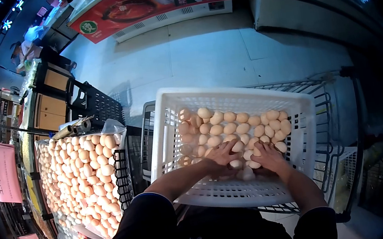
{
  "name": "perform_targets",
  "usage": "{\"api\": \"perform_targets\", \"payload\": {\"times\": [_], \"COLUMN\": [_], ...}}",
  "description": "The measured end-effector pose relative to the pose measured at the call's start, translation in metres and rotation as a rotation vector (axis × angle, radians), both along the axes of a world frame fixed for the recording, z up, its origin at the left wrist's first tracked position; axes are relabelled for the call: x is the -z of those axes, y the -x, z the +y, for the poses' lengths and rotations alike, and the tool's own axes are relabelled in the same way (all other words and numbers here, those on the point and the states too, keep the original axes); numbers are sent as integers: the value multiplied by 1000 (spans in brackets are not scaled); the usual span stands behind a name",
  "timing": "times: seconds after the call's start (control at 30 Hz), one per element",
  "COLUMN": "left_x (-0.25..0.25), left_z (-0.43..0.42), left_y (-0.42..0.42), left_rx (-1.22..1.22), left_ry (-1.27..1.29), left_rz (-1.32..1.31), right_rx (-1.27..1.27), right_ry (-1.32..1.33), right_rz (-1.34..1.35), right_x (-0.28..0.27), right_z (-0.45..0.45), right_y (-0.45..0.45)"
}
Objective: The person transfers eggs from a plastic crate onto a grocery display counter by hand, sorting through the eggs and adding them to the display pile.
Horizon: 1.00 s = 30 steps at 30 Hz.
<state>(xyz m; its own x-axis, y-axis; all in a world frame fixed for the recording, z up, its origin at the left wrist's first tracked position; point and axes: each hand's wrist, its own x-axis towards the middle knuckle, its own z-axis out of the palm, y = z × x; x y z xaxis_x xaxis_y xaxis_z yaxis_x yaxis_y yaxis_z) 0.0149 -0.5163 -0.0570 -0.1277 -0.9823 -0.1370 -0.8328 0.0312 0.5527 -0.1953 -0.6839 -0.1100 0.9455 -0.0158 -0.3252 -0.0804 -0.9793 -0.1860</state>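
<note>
Both my hands reach down into a white plastic basket (226,91) with slotted walls, among light brown eggs (230,129) spread over its bottom. My left hand (221,155) rests on the eggs near the basket's front middle, its fingers spread apart. Just to its right, my right hand (271,158) curls its fingers down over eggs beside the same spot. A few eggs lie between the two hands. Palms and part of the fingertips are hidden from above.
The basket stands on a metal cart (325,126). At left, a display bin (121,177) holds a large heap of eggs (80,177), with a pink price sign (4,173) beside it. A black crate (95,105) and a red-fronted freezer (161,2) stand beyond. A person (28,51) is far left.
</note>
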Motion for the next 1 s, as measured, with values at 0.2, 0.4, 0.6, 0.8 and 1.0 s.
{"api": "perform_targets", "payload": {"times": [0.2,0.4,0.6,0.8,1.0], "left_x": [3,13,4,0,-43], "left_z": [7,15,-7,-30,-39], "left_y": [1,10,0,-7,-30], "left_rx": [-42,-157,-119,51,-407], "left_ry": [-98,-71,-247,-250,-570], "left_rz": [25,107,166,42,912], "right_rx": [81,498,1402,1190,1168], "right_ry": [-113,-336,-2023,-2526,-2494], "right_rz": [-22,-297,-118,-162,-186], "right_x": [-20,-73,-81,-148,-184], "right_z": [-2,4,-16,-1,-3], "right_y": [-7,-22,-28,-41,-41]}}
